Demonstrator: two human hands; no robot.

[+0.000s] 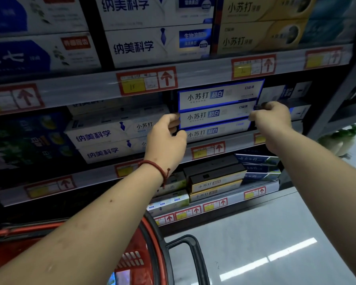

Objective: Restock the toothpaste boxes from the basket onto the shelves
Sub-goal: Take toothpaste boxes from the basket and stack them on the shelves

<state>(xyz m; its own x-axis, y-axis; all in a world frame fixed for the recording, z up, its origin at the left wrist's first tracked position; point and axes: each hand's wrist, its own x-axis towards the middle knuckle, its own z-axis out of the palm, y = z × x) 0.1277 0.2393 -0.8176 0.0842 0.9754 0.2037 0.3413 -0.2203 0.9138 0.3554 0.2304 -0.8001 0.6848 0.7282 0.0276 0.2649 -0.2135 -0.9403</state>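
Closest to me, the red plastic basket (152, 254) is sitting low at my left, its slotted wall and black looped handle (185, 249) showing under my left forearm. The grey floor (275, 233) beside it is shining with strips of reflected light. A red string bracelet (156, 167) is circling my left wrist.

Past my arms, flat black and gold boxes (216, 177) are lying stacked on a lower shelf, behind a clear plastic rail carrying red and yellow price tags (208, 150).

My left hand (167, 138) is gripping the left end of the toothpaste box (214, 116), fingers curled over the top and thumb underneath. My right hand (271, 118) is pinching the right end, though its fingertips are blurring into something dark, so I cannot be sure exactly how they are lying. The box is a long white carton with blue edges, lying level between my hands, sandwiched in a stack with a matching box above (220, 95) and another below (210, 131).

Left of the stack, white cartons with blue lettering (107, 136) are crowding the same shelf. Further up, bigger white and yellow cartons (156, 44) are filling the shelf above.
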